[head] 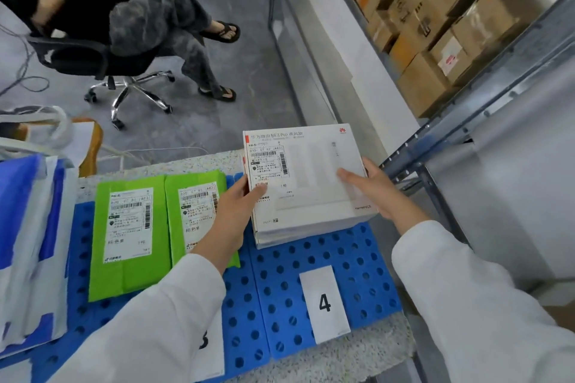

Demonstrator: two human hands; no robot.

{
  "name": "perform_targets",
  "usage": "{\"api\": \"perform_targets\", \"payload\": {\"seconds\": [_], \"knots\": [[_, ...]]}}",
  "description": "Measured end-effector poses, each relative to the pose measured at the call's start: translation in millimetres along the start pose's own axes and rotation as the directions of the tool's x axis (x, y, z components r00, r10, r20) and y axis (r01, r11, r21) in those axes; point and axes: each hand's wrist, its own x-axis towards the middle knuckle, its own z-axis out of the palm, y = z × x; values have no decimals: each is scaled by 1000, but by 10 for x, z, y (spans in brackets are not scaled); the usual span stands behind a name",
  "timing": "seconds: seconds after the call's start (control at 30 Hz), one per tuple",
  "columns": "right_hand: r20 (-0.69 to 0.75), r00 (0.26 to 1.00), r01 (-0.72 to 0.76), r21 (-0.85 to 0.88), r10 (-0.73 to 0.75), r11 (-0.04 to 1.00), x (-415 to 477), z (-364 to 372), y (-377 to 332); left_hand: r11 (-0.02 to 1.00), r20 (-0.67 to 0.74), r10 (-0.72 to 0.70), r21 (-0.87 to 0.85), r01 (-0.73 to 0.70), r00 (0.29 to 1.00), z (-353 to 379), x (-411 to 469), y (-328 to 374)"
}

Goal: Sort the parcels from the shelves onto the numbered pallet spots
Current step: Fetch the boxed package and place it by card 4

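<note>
**While held in both hands, white box sits at far end of slot 4, with a slip risk at the right edge**

As seen from nearest the wearer, a card marked "4" (pixel 325 303) lies on the blue perforated mat (pixel 367 274), and the white box (pixel 311 183) is beyond it, over the far end of that same panel. Whether its underside touches the mat cannot be told.

Grip: the left hand (pixel 236 211) clasps the box's left edge, thumb laid on top over the shipping label. The right hand (pixel 373 190) clasps the right edge, thumb flat on the lid and fingers curled round the side. The box lies between the two hands, label up, roughly level.

Hazards, in my judgement:
- The mat's right border sits close to the table edge, so a box released too far right could tip off towards the metal rack (pixel 466 134).
- Smooth carton faces give thumbs little purchase, and an uneven release could skew the box.
- Drifting left would crowd the two green parcels (pixel 130 233) beside the left wrist.

Farther off, a seated person (pixel 149 15) occupies a wheeled chair, and brown cartons (pixel 435 25) fill the shelving.
</note>
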Motion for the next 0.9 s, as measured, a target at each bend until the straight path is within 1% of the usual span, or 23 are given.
{"api": "perform_targets", "payload": {"seconds": [0.1,0.2,0.3,0.33,0.37,0.43,0.53,0.6,0.7,0.8,0.83,0.9], "knots": [[-11,1000,6,-42,-7,999,-47,6,23,999,29,22,42,-23,999,-20,-47,-17],[-53,998,33,-160,-42,987,-114,48,-54,993,-15,60,104,-58,998,-57,-114,19],[-168,968,112,-380,-188,918,-206,82,-169,929,-135,206,338,-151,969,-119,-81,180],[-181,954,143,-420,-237,896,-262,88,-216,892,-133,265,410,-191,955,-135,-76,260],[-174,945,176,-445,-278,878,-325,92,-259,841,-92,339,476,-258,936,-150,-64,325],[-127,932,238,-495,-340,836,-456,95,-344,698,66,460,590,-406,886,-126,-72,448],[-87,905,296,-572,-416,765,-662,92,-410,463,304,510,692,-554,805,17,-157,585],[-120,894,292,-575,-432,764,-805,76,-406,364,419,500,692,-623,758,137,-247,620],[-186,893,262,-525,-409,810,-1087,12,-359,269,544,426,687,-675,723,312,-426,624],[-235,916,206,-420,-326,884,-1458,-119,-253,241,596,383,673,-699,706,482,-669,624],[-254,918,181,-417,-306,891,-1600,-179,-213,235,611,379,663,-711,695,538,-768,631],[-300,900,180,-404,-315,897,-1916,-307,-139,203,649,379,638,-743,660,657,-994,640]]}}
